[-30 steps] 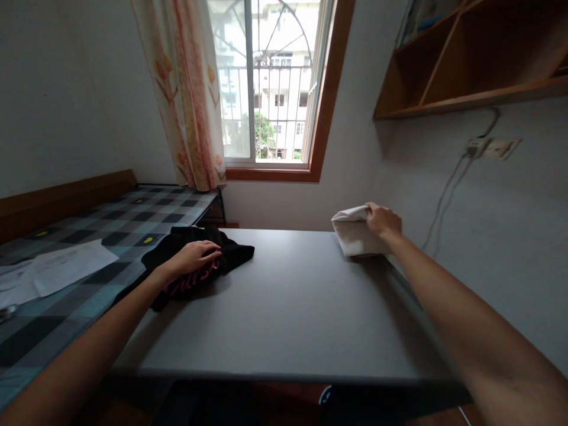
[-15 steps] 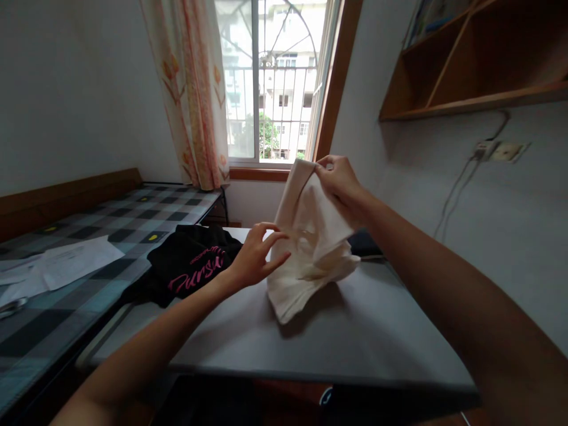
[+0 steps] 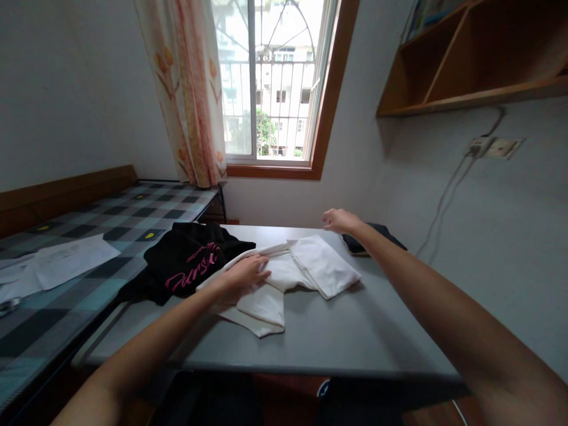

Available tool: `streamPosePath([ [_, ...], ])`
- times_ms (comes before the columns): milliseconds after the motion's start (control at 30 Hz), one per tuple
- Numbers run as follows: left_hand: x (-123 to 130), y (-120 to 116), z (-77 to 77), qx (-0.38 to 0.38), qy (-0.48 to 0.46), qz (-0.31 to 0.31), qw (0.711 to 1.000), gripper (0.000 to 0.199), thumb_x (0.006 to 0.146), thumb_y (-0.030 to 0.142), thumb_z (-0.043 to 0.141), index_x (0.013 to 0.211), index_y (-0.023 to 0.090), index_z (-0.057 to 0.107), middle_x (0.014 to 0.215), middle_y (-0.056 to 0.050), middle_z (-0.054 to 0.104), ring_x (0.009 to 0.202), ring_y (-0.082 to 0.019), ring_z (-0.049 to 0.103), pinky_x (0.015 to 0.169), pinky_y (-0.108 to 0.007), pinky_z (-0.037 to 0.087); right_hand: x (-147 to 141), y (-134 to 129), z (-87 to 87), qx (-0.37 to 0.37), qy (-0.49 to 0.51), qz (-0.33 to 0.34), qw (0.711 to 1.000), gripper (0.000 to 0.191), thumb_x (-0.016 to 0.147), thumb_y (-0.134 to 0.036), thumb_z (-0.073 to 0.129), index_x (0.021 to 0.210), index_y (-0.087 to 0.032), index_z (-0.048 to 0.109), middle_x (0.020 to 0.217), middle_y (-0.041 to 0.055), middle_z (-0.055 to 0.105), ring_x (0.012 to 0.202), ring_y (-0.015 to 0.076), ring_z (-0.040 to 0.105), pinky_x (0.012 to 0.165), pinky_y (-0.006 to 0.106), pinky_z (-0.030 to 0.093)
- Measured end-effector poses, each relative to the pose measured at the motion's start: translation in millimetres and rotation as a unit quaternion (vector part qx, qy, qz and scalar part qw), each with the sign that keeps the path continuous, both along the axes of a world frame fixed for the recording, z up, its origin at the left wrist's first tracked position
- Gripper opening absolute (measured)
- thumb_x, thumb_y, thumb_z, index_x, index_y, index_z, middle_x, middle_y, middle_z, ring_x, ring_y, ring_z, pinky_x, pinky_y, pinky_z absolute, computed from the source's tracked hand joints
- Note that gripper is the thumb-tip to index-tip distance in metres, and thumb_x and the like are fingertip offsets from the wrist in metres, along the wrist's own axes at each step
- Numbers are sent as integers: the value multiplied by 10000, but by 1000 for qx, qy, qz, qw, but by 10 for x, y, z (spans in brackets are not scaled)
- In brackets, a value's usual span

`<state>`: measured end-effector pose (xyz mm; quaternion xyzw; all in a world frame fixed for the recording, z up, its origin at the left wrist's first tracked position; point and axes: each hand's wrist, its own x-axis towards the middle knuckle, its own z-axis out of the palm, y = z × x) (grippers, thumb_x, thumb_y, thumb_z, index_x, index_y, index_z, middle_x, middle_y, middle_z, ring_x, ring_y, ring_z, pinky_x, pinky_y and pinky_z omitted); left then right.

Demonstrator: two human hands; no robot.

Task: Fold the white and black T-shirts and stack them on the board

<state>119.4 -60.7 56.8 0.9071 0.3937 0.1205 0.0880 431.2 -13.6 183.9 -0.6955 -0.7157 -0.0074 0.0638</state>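
Observation:
A white garment [image 3: 326, 263] lies partly folded on the grey-white table [image 3: 355, 331], its right part in a flat folded shape and its left part spread in loose layers. My left hand [image 3: 248, 273] rests on the left part, fingers apart and slightly blurred. Above the back right of the garment hovers my right hand [image 3: 341, 221], touching nothing, its fingers bent and partly turned away. Beside the garment on the left is a crumpled black garment [image 3: 190, 260] with pink lettering.
A dark folded item [image 3: 377, 238] lies at the table's back right. Left of the table stands a bed with a checked cover [image 3: 110, 222] and papers [image 3: 73, 260] on it. A wooden shelf [image 3: 448, 103] hangs on the right wall, above a socket with cables.
The white garment, held up by my right hand before, now lies on the table. My right hand has let go and is lower; my left hand has moved down onto the cloth.

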Motion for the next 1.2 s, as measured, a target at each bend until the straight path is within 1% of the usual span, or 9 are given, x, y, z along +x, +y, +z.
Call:
streamPosePath([
  [200,210,100,-15,-16,-48,92,994,169,780,307,635,698,163,666,755,-84,659,752,-233,616,718,-336,474,-481,-73,-420,-151,109,246,951,264,635,-248,770,895,-210,750,829,47,739,643,151,657,583,225,475],
  [367,256,147,360,26,-153,39,987,132,735,120,597,779,184,703,782,-32,605,691,-151,568,653,-259,457,-821,-182,-540,-118,112,321,933,368,611,-165,751,971,-237,736,856,10,735,726,162,643,653,235,466],
  [467,256,63,786,116,-250,43,960,156,777,115,558,793,186,696,806,-28,557,711,-137,546,658,-253,452,-891,-229,-345,-50,75,268,959,115,748,-207,663,840,-213,731,772,30,710,739,189,622,685,267,439],
  [533,236,-29,1098,106,-318,32,942,77,788,202,619,809,175,688,772,-17,540,702,-133,546,630,-244,459,-882,-253,-108,84,67,223,969,142,832,-226,582,819,-215,723,838,72,705,862,225,613,759,300,424],
  [633,152,-139,1491,-39,-373,-45,926,297,804,399,656,985,163,670,703,2,557,611,-123,574,551,-236,470,-847,-299,273,255,114,202,939,212,867,-220,517,902,-234,725,973,88,695,986,248,583,835,330,410],
  [733,28,-113,1672,-79,-411,-45,907,410,835,484,605,1071,150,638,713,-13,602,594,-134,612,526,-242,489,-850,-349,557,298,226,225,899,249,858,-205,483,932,-213,721,955,58,701,912,229,610,800,322,431],
  [900,-62,115,1431,39,-391,67,917,551,660,419,779,1133,173,637,1129,-112,608,1007,-241,607,768,-329,531,-914,-382,810,286,417,247,827,273,872,-339,489,962,-190,700,864,28,681,901,210,606,787,322,468],
  [1067,-8,115,1065,-287,-376,-46,880,616,725,487,720,1237,172,585,1071,-115,645,899,-198,614,710,-292,488,-926,-383,950,173,588,269,743,261,819,-409,586,962,-206,667,869,24,681,923,194,603,855,331,474],
  [1200,45,56,940,-386,-419,-87,817,603,663,428,802,1177,170,622,936,-73,663,736,-122,578,624,-228,414,-859,-390,993,107,695,242,668,136,809,-302,588,890,-211,649,798,14,685,854,162,602,871,313,461],
])
